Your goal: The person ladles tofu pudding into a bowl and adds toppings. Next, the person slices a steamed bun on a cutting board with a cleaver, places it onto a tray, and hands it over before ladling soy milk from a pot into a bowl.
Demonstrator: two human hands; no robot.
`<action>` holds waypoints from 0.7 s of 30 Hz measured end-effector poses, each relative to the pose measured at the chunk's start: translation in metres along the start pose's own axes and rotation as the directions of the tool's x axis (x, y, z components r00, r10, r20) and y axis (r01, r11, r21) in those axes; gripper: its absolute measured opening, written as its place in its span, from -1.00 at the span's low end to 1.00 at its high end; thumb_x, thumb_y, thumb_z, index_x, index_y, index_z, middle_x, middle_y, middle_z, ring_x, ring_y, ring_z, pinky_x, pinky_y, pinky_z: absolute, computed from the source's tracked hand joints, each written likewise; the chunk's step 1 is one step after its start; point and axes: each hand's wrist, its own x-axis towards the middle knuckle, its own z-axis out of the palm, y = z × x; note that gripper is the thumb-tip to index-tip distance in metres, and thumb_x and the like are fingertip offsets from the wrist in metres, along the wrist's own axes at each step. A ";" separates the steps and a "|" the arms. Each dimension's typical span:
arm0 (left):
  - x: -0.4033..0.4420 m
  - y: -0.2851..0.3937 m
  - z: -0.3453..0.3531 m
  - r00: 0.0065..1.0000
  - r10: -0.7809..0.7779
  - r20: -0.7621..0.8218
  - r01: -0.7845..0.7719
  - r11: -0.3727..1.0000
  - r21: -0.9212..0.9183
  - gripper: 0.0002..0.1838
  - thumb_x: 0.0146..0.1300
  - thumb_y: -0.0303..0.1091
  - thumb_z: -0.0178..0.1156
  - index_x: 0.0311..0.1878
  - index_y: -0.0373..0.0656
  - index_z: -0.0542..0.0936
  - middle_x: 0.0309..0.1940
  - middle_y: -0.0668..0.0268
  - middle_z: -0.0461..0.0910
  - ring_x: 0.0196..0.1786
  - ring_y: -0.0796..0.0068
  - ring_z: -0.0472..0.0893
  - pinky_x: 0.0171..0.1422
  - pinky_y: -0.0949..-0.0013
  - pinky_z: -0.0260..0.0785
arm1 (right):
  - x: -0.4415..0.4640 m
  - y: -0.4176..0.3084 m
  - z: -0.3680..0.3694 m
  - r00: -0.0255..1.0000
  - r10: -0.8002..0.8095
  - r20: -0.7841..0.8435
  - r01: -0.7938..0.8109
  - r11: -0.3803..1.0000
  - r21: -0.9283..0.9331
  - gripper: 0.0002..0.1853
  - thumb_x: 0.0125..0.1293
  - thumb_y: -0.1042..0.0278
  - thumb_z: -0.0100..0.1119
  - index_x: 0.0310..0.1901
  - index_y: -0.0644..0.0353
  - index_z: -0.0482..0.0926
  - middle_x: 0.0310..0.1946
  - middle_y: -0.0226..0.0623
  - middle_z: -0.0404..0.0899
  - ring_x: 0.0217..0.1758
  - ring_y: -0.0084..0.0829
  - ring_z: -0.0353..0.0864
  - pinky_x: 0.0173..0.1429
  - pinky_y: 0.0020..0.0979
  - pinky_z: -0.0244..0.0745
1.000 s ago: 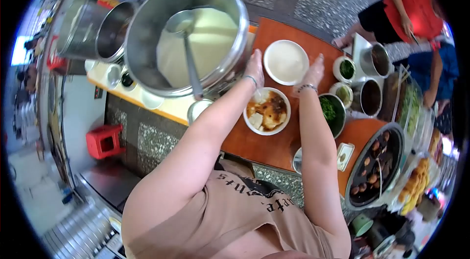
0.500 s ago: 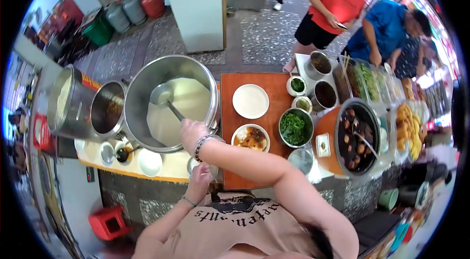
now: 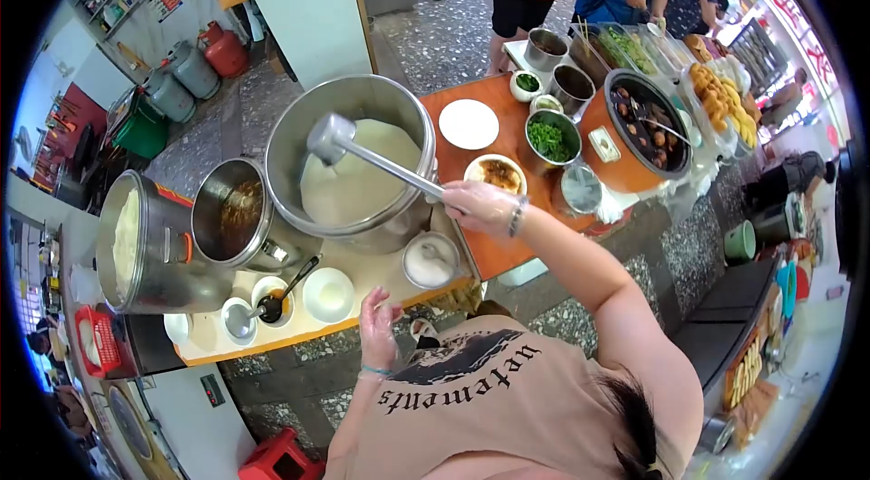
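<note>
My right hand (image 3: 480, 208), in a clear plastic glove, grips the handle of a metal ladle (image 3: 332, 137). The ladle's bowl is raised over a large steel pot (image 3: 417, 208) that holds a pale, creamy white mass (image 3: 349, 185). My left hand (image 3: 378, 326), also gloved, hangs in front of the counter with fingers loosely apart and nothing visible in it. Nearest to it are a small container of white granules (image 3: 431, 261) with a spoon in it and a white bowl (image 3: 329, 295). Beyond my right hand, a bowl of white food with brown sauce (image 3: 497, 174) stands on the orange board (image 3: 450, 101).
A white plate (image 3: 468, 124), a pot of chopped greens (image 3: 552, 137) and an orange cooker with dark stew (image 3: 616, 149) stand to the right. Leftward are a pot of brown liquid (image 3: 231, 213) and a tall steel drum (image 3: 172, 267). Several people stand across the counter.
The ladle has risen out of the white mass and its handle now slants toward me. My right hand has moved right; my left hand has come away from the small container. The view has turned.
</note>
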 end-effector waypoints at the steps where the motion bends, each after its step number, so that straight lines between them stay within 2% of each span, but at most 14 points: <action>1: -0.003 0.000 -0.005 1.000 -0.008 0.001 0.008 1.000 0.010 -0.57 0.44 -0.30 -0.04 0.30 -0.23 0.28 0.11 0.17 0.39 -0.06 0.43 0.54 0.11 0.30 0.44 | -0.010 -0.021 0.004 0.945 0.319 0.075 -0.303 0.765 0.568 -0.68 0.35 0.20 -0.08 -0.03 0.21 0.52 -0.48 -0.42 0.34 -0.45 -0.50 0.34 -0.36 -0.49 0.31; 2: -0.009 0.001 -0.009 1.000 -0.022 -0.001 0.022 1.000 0.020 -0.58 0.44 -0.29 -0.06 0.29 -0.23 0.29 0.11 0.19 0.39 -0.06 0.42 0.54 0.12 0.29 0.44 | -0.019 -0.038 0.010 0.805 0.503 0.316 -0.450 0.167 0.877 -0.67 0.37 0.18 -0.08 0.00 0.19 0.52 -0.53 -0.51 0.27 -0.53 -0.61 0.25 -0.47 -0.56 0.21; 3: -0.013 0.003 -0.012 0.999 -0.033 -0.002 0.033 0.999 0.021 -0.58 0.44 -0.29 -0.06 0.29 -0.23 0.29 0.11 0.19 0.39 -0.06 0.42 0.54 0.12 0.29 0.44 | -0.027 -0.047 0.018 0.801 0.504 0.324 -0.455 0.158 0.876 -0.67 0.37 0.18 -0.08 0.00 0.19 0.52 -0.53 -0.51 0.27 -0.53 -0.61 0.25 -0.47 -0.56 0.21; 5: -0.015 0.010 -0.016 0.999 -0.004 0.047 0.002 0.999 0.051 -0.59 0.44 -0.33 -0.05 0.29 -0.24 0.28 0.12 0.17 0.39 -0.06 0.45 0.54 0.11 0.33 0.45 | -0.041 -0.060 0.030 0.839 0.474 0.269 -0.348 0.087 0.933 -0.65 0.41 0.17 -0.11 0.05 0.18 0.52 -0.57 -0.60 0.17 -0.61 -0.73 0.09 -0.55 -0.65 0.02; 6: -0.018 0.010 -0.017 0.998 0.016 0.053 -0.017 0.999 0.031 -0.59 0.44 -0.34 -0.06 0.29 -0.26 0.29 0.12 0.18 0.39 -0.06 0.46 0.54 0.11 0.34 0.45 | -0.043 -0.064 0.044 0.830 0.495 0.259 -0.288 -0.018 0.957 -0.62 0.42 0.13 -0.10 0.07 0.19 0.52 -0.58 -0.59 0.19 -0.63 -0.72 0.05 -0.57 -0.64 -0.01; 7: -0.022 0.009 -0.017 0.999 -0.005 0.046 0.004 0.999 0.032 -0.59 0.44 -0.34 -0.06 0.29 -0.26 0.29 0.12 0.18 0.39 -0.06 0.46 0.54 0.11 0.34 0.45 | -0.050 -0.064 0.049 0.844 0.476 0.249 -0.282 -0.003 0.959 -0.61 0.43 0.11 -0.10 0.09 0.17 0.51 -0.58 -0.61 0.19 -0.64 -0.72 0.05 -0.58 -0.65 -0.03; 9: -0.023 0.007 -0.013 0.998 0.047 0.029 -0.047 0.999 -0.008 -0.59 0.44 -0.34 -0.06 0.29 -0.26 0.30 0.11 0.18 0.39 -0.06 0.47 0.54 0.10 0.35 0.45 | -0.057 -0.061 0.054 0.879 0.378 0.292 -0.279 -0.090 0.956 -0.58 0.46 0.09 -0.12 0.17 0.19 0.45 -0.63 -0.63 0.15 -0.68 -0.74 0.07 -0.63 -0.64 -0.05; 13: -0.035 0.011 0.000 0.999 0.037 -0.029 -0.039 0.998 -0.057 -0.62 0.45 -0.34 -0.05 0.28 -0.19 0.32 0.08 0.25 0.41 -0.10 0.51 0.53 0.09 0.35 0.43 | -0.066 -0.065 0.060 0.863 0.397 0.312 -0.288 -0.121 0.950 -0.62 0.47 0.14 -0.15 0.13 0.18 0.47 -0.62 -0.62 0.18 -0.68 -0.74 0.11 -0.63 -0.62 0.02; 15: -0.041 0.010 0.004 0.997 0.048 -0.059 -0.049 0.999 -0.013 -0.61 0.44 -0.32 -0.06 0.28 -0.18 0.32 0.08 0.25 0.42 -0.11 0.51 0.52 0.08 0.36 0.43 | -0.067 -0.061 0.070 0.850 0.485 0.206 -0.339 0.203 0.919 -0.71 0.42 0.19 -0.05 0.03 0.14 0.52 -0.54 -0.58 0.29 -0.65 -0.69 0.17 -0.59 -0.60 0.08; 17: -0.043 0.007 0.004 0.995 0.048 -0.091 -0.052 0.998 -0.044 -0.61 0.44 -0.31 -0.06 0.28 -0.20 0.33 0.08 0.24 0.42 -0.10 0.51 0.52 0.08 0.35 0.43 | -0.067 -0.042 0.100 0.862 0.485 -0.146 -0.258 0.669 0.697 -0.66 0.38 0.22 0.03 0.08 0.23 0.46 -0.38 -0.47 0.48 -0.45 -0.59 0.43 -0.37 -0.46 0.42; 18: -0.046 0.007 0.004 0.991 0.054 -0.122 -0.057 0.998 -0.024 -0.61 0.44 -0.30 -0.05 0.27 -0.21 0.33 0.08 0.24 0.42 -0.10 0.50 0.52 0.09 0.35 0.42 | -0.071 -0.053 0.086 0.853 0.517 -0.075 -0.334 0.651 0.682 -0.63 0.35 0.21 0.10 0.12 0.19 0.45 -0.31 -0.34 0.58 -0.37 -0.48 0.53 -0.24 -0.39 0.49; 19: -0.048 0.009 0.004 0.986 0.063 -0.154 -0.064 0.998 -0.003 -0.61 0.44 -0.29 -0.05 0.27 -0.21 0.34 0.08 0.24 0.43 -0.10 0.49 0.52 0.10 0.35 0.42 | -0.071 -0.066 0.074 0.858 0.496 -0.134 -0.408 0.816 0.410 -0.59 0.33 0.21 0.13 0.16 0.16 0.43 -0.27 -0.17 0.62 -0.37 -0.36 0.58 -0.20 -0.33 0.52; 20: -0.052 0.015 0.004 0.980 0.026 -0.196 -0.036 0.998 -0.049 -0.61 0.44 -0.30 -0.06 0.26 -0.22 0.34 0.08 0.24 0.43 -0.09 0.49 0.53 0.11 0.34 0.42 | -0.072 -0.065 0.077 0.888 0.434 -0.155 -0.345 0.849 0.401 -0.57 0.31 0.22 0.14 0.17 0.16 0.42 -0.24 -0.05 0.61 -0.32 -0.25 0.62 -0.16 -0.26 0.52; 21: -0.059 0.017 0.004 0.974 -0.015 -0.226 -0.007 0.995 -0.097 -0.62 0.44 -0.30 -0.06 0.26 -0.22 0.35 0.08 0.24 0.44 -0.09 0.48 0.53 0.12 0.34 0.42 | -0.071 -0.064 0.078 0.904 0.410 -0.121 -0.362 0.885 0.294 -0.55 0.29 0.24 0.15 0.19 0.12 0.41 -0.20 -0.02 0.61 -0.22 -0.14 0.64 -0.13 -0.21 0.53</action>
